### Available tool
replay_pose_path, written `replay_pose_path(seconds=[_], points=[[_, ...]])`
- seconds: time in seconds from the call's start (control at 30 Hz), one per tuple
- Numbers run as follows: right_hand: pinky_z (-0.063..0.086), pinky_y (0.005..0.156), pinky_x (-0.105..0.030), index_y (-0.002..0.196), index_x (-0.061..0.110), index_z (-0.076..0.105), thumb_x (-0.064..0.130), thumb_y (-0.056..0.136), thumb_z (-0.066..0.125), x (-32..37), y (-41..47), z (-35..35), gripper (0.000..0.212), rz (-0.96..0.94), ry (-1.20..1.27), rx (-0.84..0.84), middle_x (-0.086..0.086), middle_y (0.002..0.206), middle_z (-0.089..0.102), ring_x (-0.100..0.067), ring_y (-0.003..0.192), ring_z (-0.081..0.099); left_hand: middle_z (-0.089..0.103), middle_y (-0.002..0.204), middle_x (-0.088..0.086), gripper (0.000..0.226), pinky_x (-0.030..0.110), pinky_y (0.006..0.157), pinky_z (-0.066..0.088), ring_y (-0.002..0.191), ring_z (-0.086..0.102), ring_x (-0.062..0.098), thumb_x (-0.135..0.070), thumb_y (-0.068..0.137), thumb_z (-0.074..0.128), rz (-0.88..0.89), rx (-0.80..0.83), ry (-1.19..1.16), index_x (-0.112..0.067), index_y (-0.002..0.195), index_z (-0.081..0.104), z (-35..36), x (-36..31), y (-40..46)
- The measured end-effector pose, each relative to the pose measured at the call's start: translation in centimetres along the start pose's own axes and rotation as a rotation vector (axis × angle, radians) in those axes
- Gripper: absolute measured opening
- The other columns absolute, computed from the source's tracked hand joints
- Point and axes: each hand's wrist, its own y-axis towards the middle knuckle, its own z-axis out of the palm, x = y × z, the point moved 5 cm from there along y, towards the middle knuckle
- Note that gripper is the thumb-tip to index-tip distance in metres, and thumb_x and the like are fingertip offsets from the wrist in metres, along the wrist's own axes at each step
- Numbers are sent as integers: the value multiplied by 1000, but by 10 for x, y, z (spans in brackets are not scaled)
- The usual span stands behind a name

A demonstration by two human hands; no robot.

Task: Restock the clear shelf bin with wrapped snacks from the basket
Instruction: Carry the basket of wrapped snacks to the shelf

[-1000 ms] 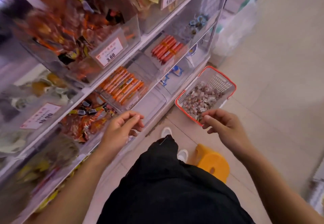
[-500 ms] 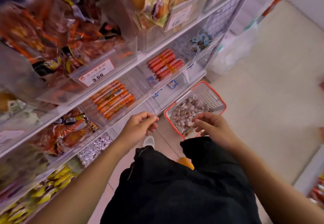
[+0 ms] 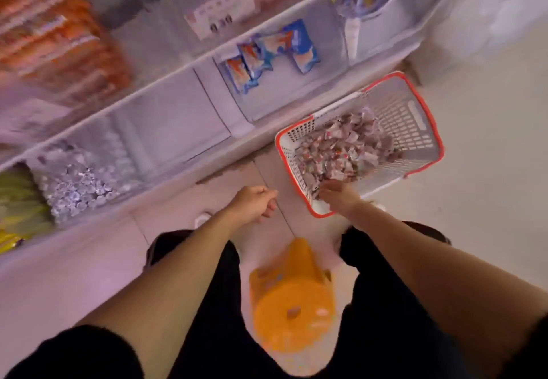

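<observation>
Floor-set basket lengthwise toward shelf

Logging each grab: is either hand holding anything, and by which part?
Left hand holds nothing. Right hand reaches into the wrapped snacks; any hold cannot be told.

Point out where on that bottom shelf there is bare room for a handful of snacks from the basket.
The clear bin between the silver-wrapped sweets and the blue packets looks bare. The blue packets' bin has free floor toward its front. The silver sweets' bin is crowded. The right hand is at the near corner of the basket, among the wrapped snacks.
</observation>
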Motion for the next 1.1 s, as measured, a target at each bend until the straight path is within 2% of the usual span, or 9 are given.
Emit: replay_pose_path(seconds=[0.17,0.3,0.47,0.63,0.8,0.87,0.93,1.0,1.1], points=[[46,75,-21,137,3,51,14,100,51,-52,150,55,38,-74,-21,-5,-16,111,58,-21,88,56,66,97,5,11,24,60,47,75,63,17,-27,100,54,25,-47,-160,-20,99,62,30,45,163],[33,110,-37,139,6,50,30,106,36,-72,221,100,44,-184,-189,-129,-20,140,52,-34,131,47,69,102,4,18,25,62,49,74,65,15,-28,100,54,71,-102,-366,-16,109,64,35,93,255],[32,102,-29,136,0,50,26,107,25,-62,256,127,47,-190,-108,-134,-21,142,49,-31,133,44,61,98,2,20,26,65,44,75,57,16,-37,100,52,154,-169,-360,-20,100,62,29,109,303],[46,81,-33,92,22,57,40,102,32,-78,245,158,33,-164,-1,72,0,88,58,-20,92,55,63,104,1,29,29,75,48,85,60,17,-47,101,46,245,-254,-440,-22,102,62,5,134,282],[41,106,-45,137,27,51,55,99,38,-95,216,252,49,-227,-140,502,4,137,56,-18,125,51,75,98,-1,38,33,79,54,89,70,19,-57,92,56,220,-307,-430,-25,106,70,-19,220,266],[40,108,-43,135,25,56,49,102,40,-69,204,266,44,-467,-403,572,3,139,56,-17,123,52,77,91,5,29,35,72,58,82,73,25,-43,90,65,198,-438,-466,-20,105,73,-38,244,271],[46,101,-44,120,14,67,34,102,46,-32,192,247,34,-773,-644,362,-9,125,66,-26,112,61,74,89,18,25,41,67,57,76,71,35,-23,87,63,130,-644,-495,-7,103,73,-59,271,273],[48,96,-41,111,11,69,28,95,55,3,198,186,27,-903,-711,-99,-15,116,67,-32,106,63,71,86,23,29,36,61,53,71,69,37,-18,83,54,65,-797,-438,0,99,71,-78,285,270],[41,102,-44,125,9,57,36,84,60,9,228,57,49,-637,-733,-807,-18,130,54,-37,122,50,71,84,25,38,40,64,56,74,70,39,-32,92,52,78,-866,-407,2,97,70,-102,290,276]])
